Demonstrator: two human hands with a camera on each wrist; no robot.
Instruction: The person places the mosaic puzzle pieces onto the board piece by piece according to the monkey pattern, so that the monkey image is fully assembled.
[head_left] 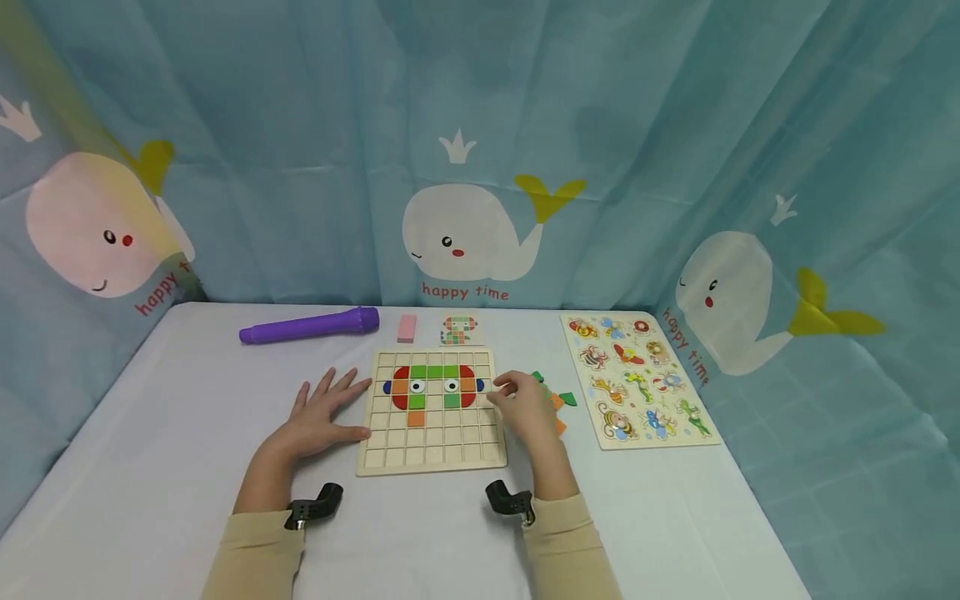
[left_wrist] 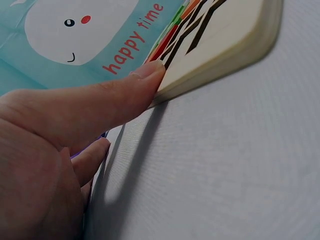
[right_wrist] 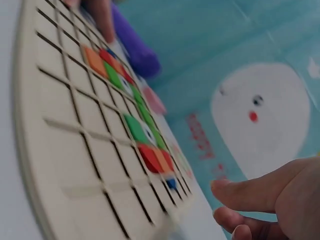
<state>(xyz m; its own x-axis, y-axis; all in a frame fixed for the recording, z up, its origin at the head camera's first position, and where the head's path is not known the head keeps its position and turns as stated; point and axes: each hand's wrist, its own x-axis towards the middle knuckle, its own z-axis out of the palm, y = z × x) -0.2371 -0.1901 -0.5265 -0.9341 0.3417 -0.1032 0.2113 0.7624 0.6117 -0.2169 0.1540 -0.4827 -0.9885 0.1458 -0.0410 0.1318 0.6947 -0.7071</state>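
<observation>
A wooden grid board [head_left: 457,458] lies flat on the table with colored tiles set in its upper cells: red corner pieces [head_left: 400,400], green squares [head_left: 435,372], eye tiles [head_left: 452,386], blue end pieces [head_left: 480,385] and a single orange square [head_left: 416,418] below. My left hand [head_left: 318,421] rests at the board's left side with fingers spread; its thumb [left_wrist: 145,75] touches the board's edge. Beside the right edge hovers my right hand [head_left: 527,408], fingers loosely bent. Thumb and fingertips stand apart in the right wrist view, with no piece visible between them.
Loose green and orange pieces [head_left: 568,399] lie right of my right hand, partly hidden by it. Farther right is an insect picture board [head_left: 637,383]. Behind the grid are a purple stick [head_left: 311,326], a pink block [head_left: 407,328] and a pattern card [head_left: 459,330].
</observation>
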